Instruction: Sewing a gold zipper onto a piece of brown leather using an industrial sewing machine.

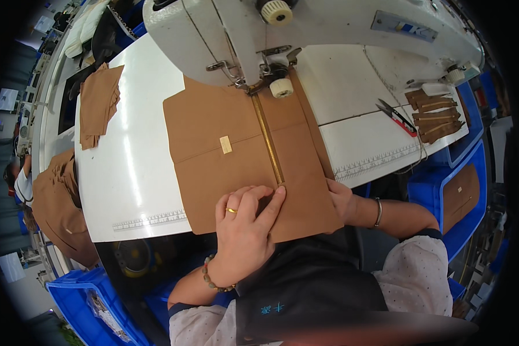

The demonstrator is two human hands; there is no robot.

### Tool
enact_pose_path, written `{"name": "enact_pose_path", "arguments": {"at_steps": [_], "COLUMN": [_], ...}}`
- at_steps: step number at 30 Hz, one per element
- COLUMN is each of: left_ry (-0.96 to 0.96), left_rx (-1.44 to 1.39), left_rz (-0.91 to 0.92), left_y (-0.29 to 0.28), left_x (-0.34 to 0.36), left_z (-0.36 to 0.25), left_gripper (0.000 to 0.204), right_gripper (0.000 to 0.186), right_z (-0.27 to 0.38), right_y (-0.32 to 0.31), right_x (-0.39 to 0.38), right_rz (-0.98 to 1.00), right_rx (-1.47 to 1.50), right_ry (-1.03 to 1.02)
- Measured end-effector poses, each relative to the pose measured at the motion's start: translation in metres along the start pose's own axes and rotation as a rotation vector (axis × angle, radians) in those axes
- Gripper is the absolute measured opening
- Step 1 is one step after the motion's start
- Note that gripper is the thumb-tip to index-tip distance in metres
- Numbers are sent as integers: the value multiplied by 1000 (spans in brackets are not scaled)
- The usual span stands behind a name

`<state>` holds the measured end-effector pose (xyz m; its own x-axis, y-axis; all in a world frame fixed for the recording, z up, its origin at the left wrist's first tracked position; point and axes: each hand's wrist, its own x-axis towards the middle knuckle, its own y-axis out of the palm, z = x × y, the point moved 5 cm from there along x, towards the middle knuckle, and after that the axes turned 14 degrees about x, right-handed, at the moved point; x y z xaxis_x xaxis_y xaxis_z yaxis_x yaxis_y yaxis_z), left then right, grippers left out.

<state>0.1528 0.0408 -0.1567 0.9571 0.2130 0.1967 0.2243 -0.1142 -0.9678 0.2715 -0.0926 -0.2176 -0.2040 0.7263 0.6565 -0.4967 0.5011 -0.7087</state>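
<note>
A brown fabric panel lies under the white sewing machine, with a gold zipper running down from beneath the needle area and a small pale label to its left. My left hand rests on the panel’s near part, fingers bent but apart, index fingertip at the zipper’s lower end; its thumb is hidden. My right hand grips the panel’s right edge, its fingertips partly hidden by the fabric.
Scissors and brown strips lie right on the white table. Brown pieces are stacked at the left and heaped beside it. Blue bins flank the table. Another person works at far left.
</note>
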Motion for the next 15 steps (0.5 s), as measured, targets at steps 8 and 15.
{"name": "enact_pose_path", "arguments": {"at_steps": [8, 15], "left_ry": [13, 87], "left_rx": [19, 36], "left_rz": [58, 86], "left_y": [0, -11], "left_x": [4, 7], "left_z": [3, 3], "left_gripper": [51, 78], "right_gripper": [58, 42], "right_z": [0, 1], "right_y": [1, -36], "right_x": [0, 6], "right_rz": [-16, 50], "right_rx": [24, 104], "right_ry": [13, 36]}}
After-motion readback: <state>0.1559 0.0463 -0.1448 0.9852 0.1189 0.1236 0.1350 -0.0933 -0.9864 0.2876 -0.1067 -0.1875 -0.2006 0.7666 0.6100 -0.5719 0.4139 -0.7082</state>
